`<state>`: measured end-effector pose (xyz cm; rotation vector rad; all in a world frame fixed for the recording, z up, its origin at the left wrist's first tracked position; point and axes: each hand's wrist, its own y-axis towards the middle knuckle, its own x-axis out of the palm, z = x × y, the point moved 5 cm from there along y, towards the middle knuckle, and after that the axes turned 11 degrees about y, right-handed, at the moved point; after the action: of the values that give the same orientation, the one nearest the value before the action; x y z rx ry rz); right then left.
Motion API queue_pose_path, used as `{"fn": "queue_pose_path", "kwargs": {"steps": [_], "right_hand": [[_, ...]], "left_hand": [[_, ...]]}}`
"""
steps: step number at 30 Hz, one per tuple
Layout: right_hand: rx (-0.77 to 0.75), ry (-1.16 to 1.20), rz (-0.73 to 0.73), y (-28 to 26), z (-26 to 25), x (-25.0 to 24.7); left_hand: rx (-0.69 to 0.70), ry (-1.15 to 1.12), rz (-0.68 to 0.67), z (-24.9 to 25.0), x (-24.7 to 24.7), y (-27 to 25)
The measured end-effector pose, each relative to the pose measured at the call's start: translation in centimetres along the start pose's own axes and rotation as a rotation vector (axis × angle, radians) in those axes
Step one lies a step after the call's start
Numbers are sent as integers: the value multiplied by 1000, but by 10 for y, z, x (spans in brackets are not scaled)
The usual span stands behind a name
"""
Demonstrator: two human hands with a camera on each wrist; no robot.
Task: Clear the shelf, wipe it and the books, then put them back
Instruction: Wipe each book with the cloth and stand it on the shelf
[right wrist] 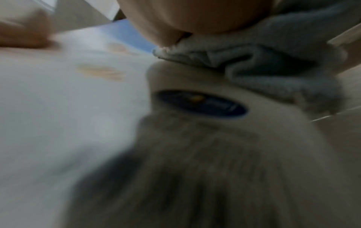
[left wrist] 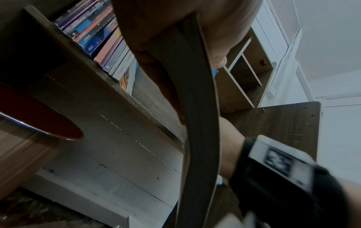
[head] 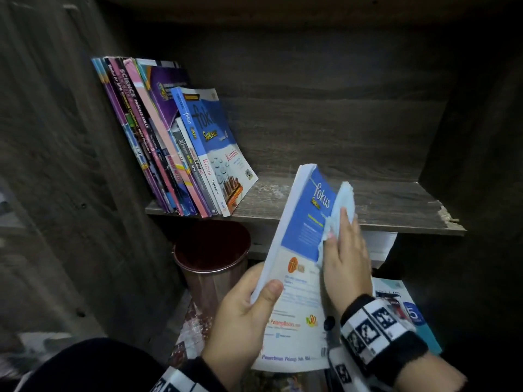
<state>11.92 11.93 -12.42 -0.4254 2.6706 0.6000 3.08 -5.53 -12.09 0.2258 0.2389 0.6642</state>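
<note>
Bin [head: 212, 258] beneath shelf [head: 353, 213]

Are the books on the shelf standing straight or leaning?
Leaning. The books tilt left against the side wall, their bottoms resting on the shelf.

Pretty dim all round, shelf corners [head: 353, 205] sink into shadow. Right wrist view is mostly smear, only the cloth [right wrist: 273, 50] just under the fingers looks halfway sharp. Edges bend, fisheye style.
</note>
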Motion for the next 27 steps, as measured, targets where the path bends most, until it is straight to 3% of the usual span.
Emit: {"fn": "queue_pose_path", "kwargs": {"steps": [2, 5, 7, 9, 11, 14, 16, 18, 21, 23, 25, 27], "right_hand": [[-131, -19, -79, -33, -18, 17], [-469, -59, -247, -91, -33, 44], [-643, -86, -312, -102, -31, 51], [-684, -91, -291, -87, -33, 49], [-589, -72, -120, -57, -30, 34], [-241, 87, 141, -8, -17, -6], [-43, 299, 234, 16, -2, -27], [-10, 678, 236, 25, 3, -35], [193, 1128, -75, 18, 2, -15], [364, 1155, -321, -2, -2, 0], [427, 1113, -529, -21, -5, 8], [548, 1127, -716, -36, -6, 13]], "left_hand": [[27, 22, 56, 2, -5, 5], [52, -16, 155, 4, -18, 12], [24, -85, 169, 5, -23, 14], [34, -69, 161, 5, -25, 14], [39, -36, 126, 4, -21, 11], [28, -43, 42, 4, -13, 5], [34, -55, -24, 6, -10, 1], [23, -103, -22, 8, -14, 2], [43, -154, 67, 13, -30, 12], [69, -187, 161, 19, -46, 20], [87, -213, 221, 23, -65, 31], [92, -188, 196, 28, -78, 40]]}}
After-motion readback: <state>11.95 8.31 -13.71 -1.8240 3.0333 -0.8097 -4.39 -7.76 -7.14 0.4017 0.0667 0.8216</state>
